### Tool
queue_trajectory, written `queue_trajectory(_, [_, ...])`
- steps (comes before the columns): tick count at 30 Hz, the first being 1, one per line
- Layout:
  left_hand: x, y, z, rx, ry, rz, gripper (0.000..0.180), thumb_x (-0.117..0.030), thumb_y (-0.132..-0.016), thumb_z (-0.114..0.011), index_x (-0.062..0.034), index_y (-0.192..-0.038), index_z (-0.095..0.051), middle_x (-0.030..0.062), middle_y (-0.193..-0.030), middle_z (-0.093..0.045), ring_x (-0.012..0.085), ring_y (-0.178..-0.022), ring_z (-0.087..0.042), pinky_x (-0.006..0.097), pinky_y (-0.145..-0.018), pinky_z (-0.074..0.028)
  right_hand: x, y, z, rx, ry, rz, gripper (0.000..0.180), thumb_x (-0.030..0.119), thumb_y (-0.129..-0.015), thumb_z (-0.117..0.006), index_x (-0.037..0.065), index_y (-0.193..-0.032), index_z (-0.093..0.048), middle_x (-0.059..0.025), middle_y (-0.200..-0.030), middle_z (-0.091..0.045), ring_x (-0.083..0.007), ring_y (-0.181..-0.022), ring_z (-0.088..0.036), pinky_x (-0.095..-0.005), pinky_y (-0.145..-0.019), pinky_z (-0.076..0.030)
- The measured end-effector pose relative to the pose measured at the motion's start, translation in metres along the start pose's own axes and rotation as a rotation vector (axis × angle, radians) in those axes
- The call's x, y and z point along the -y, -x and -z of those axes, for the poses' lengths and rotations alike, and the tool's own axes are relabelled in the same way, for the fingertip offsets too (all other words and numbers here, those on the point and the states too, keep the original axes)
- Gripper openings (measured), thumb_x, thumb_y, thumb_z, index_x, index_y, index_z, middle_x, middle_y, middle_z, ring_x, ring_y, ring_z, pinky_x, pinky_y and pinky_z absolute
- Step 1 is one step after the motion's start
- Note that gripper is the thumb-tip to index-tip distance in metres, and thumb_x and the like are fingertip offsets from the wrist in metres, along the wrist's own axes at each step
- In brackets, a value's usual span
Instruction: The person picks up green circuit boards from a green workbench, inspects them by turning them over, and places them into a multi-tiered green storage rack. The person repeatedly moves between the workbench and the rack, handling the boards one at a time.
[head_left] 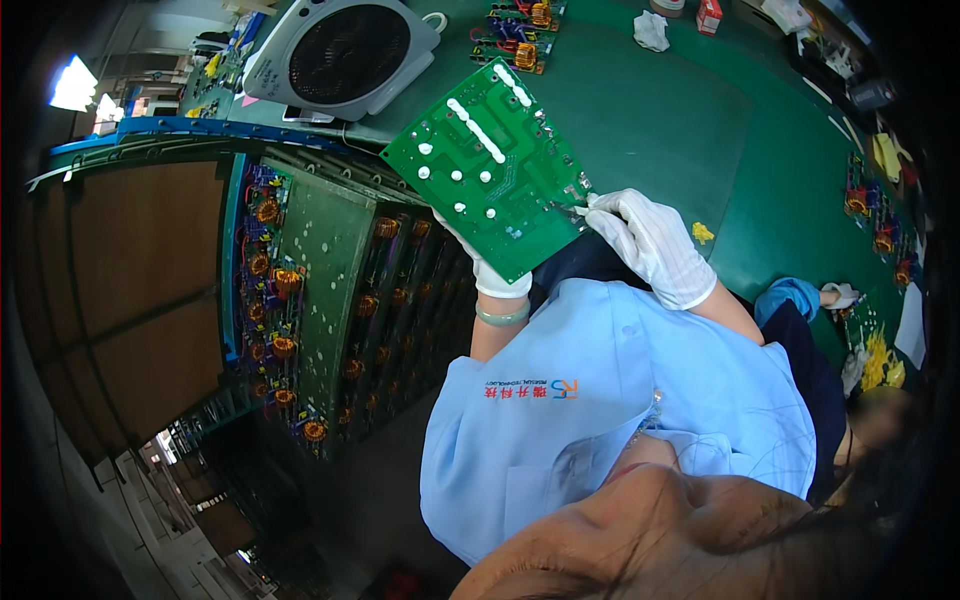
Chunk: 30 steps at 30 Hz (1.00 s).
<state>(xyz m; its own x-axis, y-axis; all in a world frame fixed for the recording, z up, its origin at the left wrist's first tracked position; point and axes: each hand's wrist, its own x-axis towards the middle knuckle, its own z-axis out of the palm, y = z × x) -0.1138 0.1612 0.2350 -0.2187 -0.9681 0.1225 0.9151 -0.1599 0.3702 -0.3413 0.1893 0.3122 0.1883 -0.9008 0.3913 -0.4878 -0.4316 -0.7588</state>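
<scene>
Dark hair point(850, 545) lies nearest the camera, beside a light-blue shirt point(590, 340). Beyond it, a green printed circuit board point(520, 185), dotted and striped with white compound, is held up tilted near the edge of a green workbench point(680, 120). White-gloved, the left hand point(490, 275) supports its lower left edge from behind; its fingers are hidden, so their spread cannot be told. Also gloved, the right hand point(655, 245) has curled fingers drawn together at the board's right edge; whatever they pinch is too small to tell. A grey fan point(350, 55) stands on the bench.
</scene>
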Motion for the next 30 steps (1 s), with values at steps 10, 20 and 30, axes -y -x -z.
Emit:
queue_trajectory(10, [0.000,-0.006,-0.007,-0.050,-0.077,0.022,0.061,-0.055,-0.100,-0.041,-0.0118,-0.143,-0.043,0.0107,-0.141,-0.050,0.0292,-0.123,-0.053,0.047,-0.100,-0.048,-0.019,0.000,0.013,-0.362,-0.074,-0.242,0.026,0.021,-0.096,-0.063,0.001,-0.112,-0.065,-0.0155,-0.107,-0.069,-0.0242,-0.088,-0.070,-0.0300,-0.078,-0.055])
queue_trajectory(20, [0.008,0.004,0.004,-0.275,-0.530,-0.152,0.058,-0.053,-0.101,-0.041,-0.0143,-0.144,-0.041,0.0092,-0.143,-0.048,0.0283,-0.125,-0.051,0.045,-0.103,-0.046,-0.030,0.023,0.016,-0.230,-0.263,-0.376,0.035,0.022,-0.100,-0.058,0.002,-0.127,-0.059,-0.0111,-0.108,-0.068,-0.0147,-0.087,-0.065,-0.0275,-0.082,-0.052])
queue_trajectory(30, [-0.005,0.008,0.025,0.033,-0.403,-0.072,0.051,-0.045,-0.104,-0.039,-0.0139,-0.144,-0.040,0.0087,-0.147,-0.044,0.0265,-0.131,-0.045,0.044,-0.108,-0.041,-0.023,0.034,0.020,-0.051,-0.437,-0.407,0.029,0.023,-0.099,-0.057,0.000,-0.116,-0.064,-0.0114,-0.108,-0.070,-0.0166,-0.090,-0.066,-0.0292,-0.082,-0.052])
